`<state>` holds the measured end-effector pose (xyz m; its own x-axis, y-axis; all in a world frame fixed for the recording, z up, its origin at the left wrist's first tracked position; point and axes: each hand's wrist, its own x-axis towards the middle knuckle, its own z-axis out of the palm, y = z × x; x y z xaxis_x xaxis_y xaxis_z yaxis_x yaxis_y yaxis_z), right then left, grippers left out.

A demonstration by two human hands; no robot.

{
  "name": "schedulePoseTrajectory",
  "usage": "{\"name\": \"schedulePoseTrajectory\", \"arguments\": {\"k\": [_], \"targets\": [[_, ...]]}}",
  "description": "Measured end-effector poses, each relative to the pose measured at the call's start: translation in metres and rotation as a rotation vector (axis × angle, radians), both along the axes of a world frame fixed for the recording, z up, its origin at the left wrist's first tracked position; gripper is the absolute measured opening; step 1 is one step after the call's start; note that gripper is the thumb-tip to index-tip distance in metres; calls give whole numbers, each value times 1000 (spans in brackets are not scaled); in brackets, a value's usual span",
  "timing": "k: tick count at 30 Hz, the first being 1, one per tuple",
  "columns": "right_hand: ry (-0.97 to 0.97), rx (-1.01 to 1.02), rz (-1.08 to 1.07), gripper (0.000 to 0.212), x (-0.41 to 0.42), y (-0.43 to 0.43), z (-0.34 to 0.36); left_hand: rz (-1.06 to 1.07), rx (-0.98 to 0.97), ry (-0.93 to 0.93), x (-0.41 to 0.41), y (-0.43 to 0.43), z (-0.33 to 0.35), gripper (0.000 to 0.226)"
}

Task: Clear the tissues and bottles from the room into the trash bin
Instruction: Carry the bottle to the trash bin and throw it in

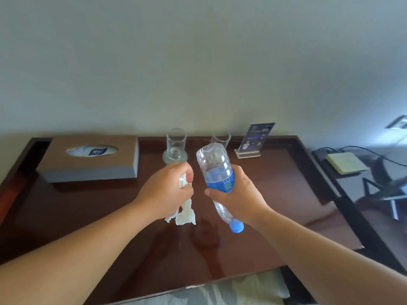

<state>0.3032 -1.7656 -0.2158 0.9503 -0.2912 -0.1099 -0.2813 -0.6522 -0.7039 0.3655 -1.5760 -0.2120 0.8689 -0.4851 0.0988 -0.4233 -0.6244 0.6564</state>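
Left hand (167,190) clutches a crumpled tissue (185,211) above the table's (88,216) middle; right hand (236,194) grips a blue-capped plastic water bottle (217,172), cap toward the near edge.

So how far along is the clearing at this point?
Picked up, not binned. The left hand grips a crumpled tissue and the right hand holds the plastic bottle, cap down, over the desk. Left: carrying both to a trash bin, not in view.
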Motion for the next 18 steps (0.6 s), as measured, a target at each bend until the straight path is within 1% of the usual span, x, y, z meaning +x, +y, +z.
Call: {"name": "schedulePoseTrajectory", "arguments": {"k": [3,6,10,14,18], "targets": [[-43,32,-104,62,-21,-21,17,-70,-12,-16,-5,-28,15,15],[-93,44,-196,61,-46,-47,34,-152,-20,-43,-15,-62,30,19],[-143,25,-295,65,-83,-86,54,-253,-35,-78,-35,-111,48,18],[-177,9,-370,69,-125,-125,66,-329,-35,-108,-66,-158,62,16],[-207,24,-408,63,-169,-159,71,-379,-23,-125,-106,-198,67,14]]}}
